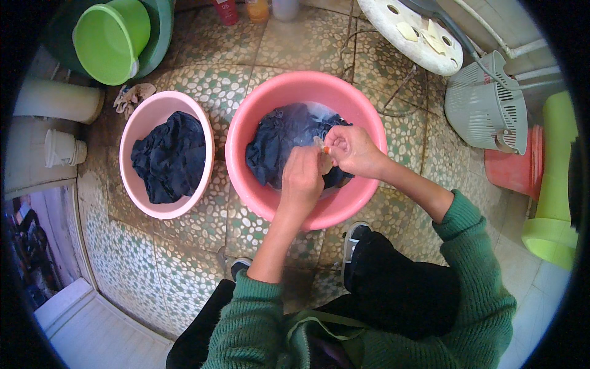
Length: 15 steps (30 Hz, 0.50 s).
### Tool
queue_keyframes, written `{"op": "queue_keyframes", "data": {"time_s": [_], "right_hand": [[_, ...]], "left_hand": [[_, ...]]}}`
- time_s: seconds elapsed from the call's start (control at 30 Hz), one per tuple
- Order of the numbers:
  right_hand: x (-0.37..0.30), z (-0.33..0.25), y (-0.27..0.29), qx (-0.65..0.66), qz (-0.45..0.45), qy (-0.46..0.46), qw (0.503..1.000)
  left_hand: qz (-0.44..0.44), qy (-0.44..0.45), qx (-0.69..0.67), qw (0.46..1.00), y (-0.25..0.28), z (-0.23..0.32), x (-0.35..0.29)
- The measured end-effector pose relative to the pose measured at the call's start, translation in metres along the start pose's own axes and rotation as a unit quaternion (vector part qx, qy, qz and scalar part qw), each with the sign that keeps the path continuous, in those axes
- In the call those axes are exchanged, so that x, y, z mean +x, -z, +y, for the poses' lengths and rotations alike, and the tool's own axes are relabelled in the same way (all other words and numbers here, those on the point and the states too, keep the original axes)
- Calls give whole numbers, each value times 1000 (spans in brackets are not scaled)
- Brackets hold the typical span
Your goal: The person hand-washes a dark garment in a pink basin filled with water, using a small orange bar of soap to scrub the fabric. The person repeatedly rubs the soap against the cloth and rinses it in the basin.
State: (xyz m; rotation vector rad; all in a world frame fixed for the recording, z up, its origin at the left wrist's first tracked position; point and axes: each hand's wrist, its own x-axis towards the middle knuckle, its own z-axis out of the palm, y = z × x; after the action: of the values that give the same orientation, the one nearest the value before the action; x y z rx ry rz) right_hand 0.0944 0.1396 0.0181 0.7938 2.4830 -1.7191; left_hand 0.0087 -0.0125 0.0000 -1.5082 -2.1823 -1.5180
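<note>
Above a large pink basin, my left hand and my right hand come together with fingers closed. Between them they pinch a small translucent packet with an orange spot near its top; its exact kind is too small to make out. Dark blue clothes lie below in the basin, in cloudy, whitish water. To the left, a smaller pale pink basin holds another bundle of dark clothes.
A lime green bucket sits at the far left by a crumpled cloth. Bottles stand at the back. On the right are a white perforated stool, a grey basket and a red container. Pebble-patterned tiles cover the floor.
</note>
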Motion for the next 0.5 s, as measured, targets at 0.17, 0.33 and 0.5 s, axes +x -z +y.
{"op": "queue_keyframes", "data": {"time_s": [0.17,0.33,0.5], "right_hand": [[-1,-4,-6,53,-31,1,998],[-3,-8,-3,-38,-9,51,998],[-4,-10,-7,-87,42,72,993]], "left_hand": [[3,54,-1,999,-1,3,-1],[-51,226,-135,964,2,6,-2],[-54,242,-174,953,1,3,-6]]}}
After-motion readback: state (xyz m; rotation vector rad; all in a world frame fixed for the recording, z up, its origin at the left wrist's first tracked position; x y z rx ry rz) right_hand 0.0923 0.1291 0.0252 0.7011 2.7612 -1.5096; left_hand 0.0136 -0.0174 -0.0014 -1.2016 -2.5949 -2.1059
